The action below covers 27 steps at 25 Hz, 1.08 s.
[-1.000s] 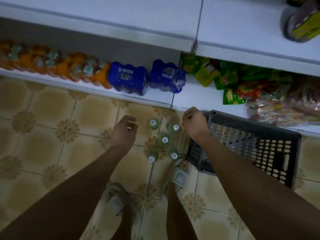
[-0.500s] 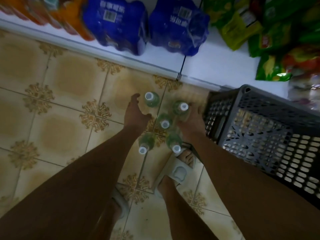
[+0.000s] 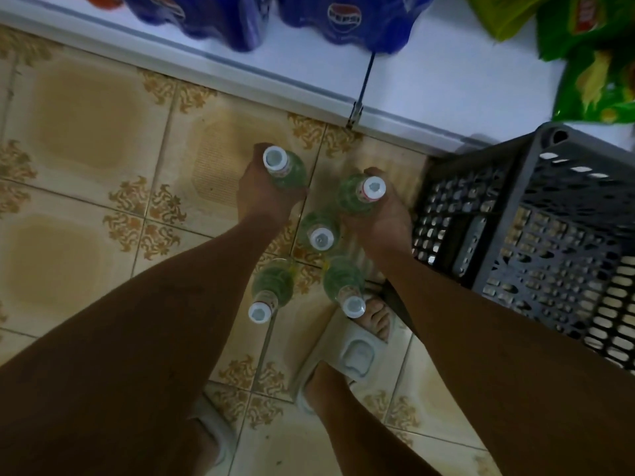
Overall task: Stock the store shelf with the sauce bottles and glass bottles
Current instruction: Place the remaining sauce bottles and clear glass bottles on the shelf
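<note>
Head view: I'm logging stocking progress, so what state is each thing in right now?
Left hand: grips the far-left bottle, capped.
Right hand: grips the far-right bottle, capped.
Middle bottle: upright on the floor, capped, untouched.
Two near bottles: on the floor, capped, untouched.
Grey crate: on the floor by the shelf.
Blue soda packs: on the shelf.

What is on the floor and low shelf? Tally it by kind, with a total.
Green bottles with white caps: 5, one in the left hand, one in the right hand
Blue Pepsi packs: 2
Grey plastic crate: 1
Total: 8
</note>
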Motion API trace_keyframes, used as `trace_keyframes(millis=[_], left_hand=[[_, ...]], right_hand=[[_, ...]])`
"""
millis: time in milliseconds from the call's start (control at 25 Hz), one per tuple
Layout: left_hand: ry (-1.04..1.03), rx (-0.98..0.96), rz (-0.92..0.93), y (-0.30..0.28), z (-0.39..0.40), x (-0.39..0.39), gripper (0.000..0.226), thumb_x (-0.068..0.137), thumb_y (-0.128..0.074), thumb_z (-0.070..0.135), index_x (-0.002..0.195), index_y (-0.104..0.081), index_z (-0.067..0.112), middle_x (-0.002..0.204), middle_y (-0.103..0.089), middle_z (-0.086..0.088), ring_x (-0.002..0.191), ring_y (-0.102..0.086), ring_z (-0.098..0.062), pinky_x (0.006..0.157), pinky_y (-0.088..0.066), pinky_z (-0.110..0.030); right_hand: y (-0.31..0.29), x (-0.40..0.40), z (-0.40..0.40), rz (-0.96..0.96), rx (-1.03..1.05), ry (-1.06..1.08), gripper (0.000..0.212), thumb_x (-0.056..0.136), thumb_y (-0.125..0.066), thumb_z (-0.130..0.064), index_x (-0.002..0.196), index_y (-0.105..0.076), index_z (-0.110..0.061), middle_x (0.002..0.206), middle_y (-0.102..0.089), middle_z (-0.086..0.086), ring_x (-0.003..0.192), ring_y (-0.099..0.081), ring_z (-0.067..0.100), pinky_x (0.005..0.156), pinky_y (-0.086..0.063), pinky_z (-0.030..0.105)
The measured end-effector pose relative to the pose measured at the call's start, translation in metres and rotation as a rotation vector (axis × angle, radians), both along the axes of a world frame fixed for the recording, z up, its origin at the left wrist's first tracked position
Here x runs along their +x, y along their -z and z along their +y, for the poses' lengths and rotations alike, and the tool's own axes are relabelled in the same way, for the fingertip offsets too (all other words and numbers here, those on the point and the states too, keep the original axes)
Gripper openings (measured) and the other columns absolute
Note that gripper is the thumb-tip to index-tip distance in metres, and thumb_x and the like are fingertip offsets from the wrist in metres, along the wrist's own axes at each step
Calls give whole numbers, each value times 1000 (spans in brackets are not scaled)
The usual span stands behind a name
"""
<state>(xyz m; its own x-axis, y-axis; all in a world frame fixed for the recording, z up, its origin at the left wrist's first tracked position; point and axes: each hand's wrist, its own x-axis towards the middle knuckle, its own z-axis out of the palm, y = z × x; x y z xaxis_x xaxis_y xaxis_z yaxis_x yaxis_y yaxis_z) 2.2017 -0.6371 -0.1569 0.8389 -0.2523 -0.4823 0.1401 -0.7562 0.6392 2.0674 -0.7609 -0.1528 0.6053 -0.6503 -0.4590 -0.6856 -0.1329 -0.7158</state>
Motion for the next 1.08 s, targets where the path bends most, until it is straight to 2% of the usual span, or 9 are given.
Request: trace_keyframes(millis=[160, 280, 400, 600, 720, 800, 880, 1000, 1080], left_hand=[[86, 9, -47, -15, 4, 5, 61, 65, -88, 23, 115, -54, 16, 90, -56, 11, 83, -55, -12, 70, -39, -21], [92, 62, -42, -47, 5, 17, 66, 67, -88, 29, 122, -55, 14, 97, -56, 8, 89, -53, -12, 76, -40, -24], [73, 86, -56, -96, 8, 34, 69, 64, -88, 35, 123, -55, 18, 111, -65, 0, 101, -62, -21, 80, -44, -26], [233, 32, -120, -202, 21, 70, 72, 59, -79, 54, 119, -53, 23, 95, -64, 10, 92, -65, -22, 75, -46, -29], [310, -53, -132, -270, 25, 90, 71, 63, -82, 46, 120, -45, 25, 98, -64, 5, 87, -62, -21, 78, -51, -36], [396, -98, -153, -320, 24, 105, 66, 65, -84, 43, 118, -48, 28, 100, -66, 5, 88, -64, -17, 80, -54, -37], [486, -127, -189, -373, 18, 120, 60, 64, -86, 42, 112, -53, 28, 99, -68, 8, 90, -66, -14, 78, -54, -32], [601, -189, -225, -456, 4, 138, 53, 66, -87, 39, 105, -53, 30, 92, -67, 14, 80, -67, -6, 58, -53, -20], [662, -242, -267, -506, -6, 150, 54, 65, -87, 41, 105, -51, 36, 93, -69, 15, 81, -67, -4, 66, -56, -26]], right_hand=[[-17, 3, -1, 68, -60, 30, 47, 76, -76, -29, 118, -57, -34, 104, -63, -13, 99, -61, 15, 88, -52, 36], [-49, 6, -3, 70, -112, 53, 48, 77, -77, -34, 120, -56, -30, 104, -64, -10, 96, -60, 13, 84, -50, 32], [-104, 10, -12, 107, -138, 33, 53, 75, -77, -43, 122, -53, -32, 107, -64, -9, 98, -59, 15, 88, -50, 34], [-218, 12, -19, 85, -180, -46, 59, 72, -82, -41, 122, -53, -29, 113, -65, -8, 105, -61, 17, 91, -50, 33], [-290, 17, -17, 37, -232, -78, 66, 71, -84, -37, 126, -46, -30, 103, -58, -13, 96, -58, 12, 86, -49, 30], [-338, 24, -16, -32, -261, -77, 70, 70, -84, -36, 125, -41, -34, 106, -63, -10, 95, -60, 16, 84, -52, 34], [-382, 33, -19, -89, -275, -76, 70, 68, -84, -37, 124, -41, -35, 107, -67, -7, 95, -63, 19, 82, -53, 38], [-447, 51, -36, -184, -274, -78, 66, 65, -87, -37, 118, -49, -38, 102, -69, -15, 92, -66, 7, 85, -56, 38], [-491, 65, -49, -237, -303, -84, 64, 63, -87, -41, 115, -50, -41, 98, -70, -16, 88, -68, 3, 82, -58, 39]])
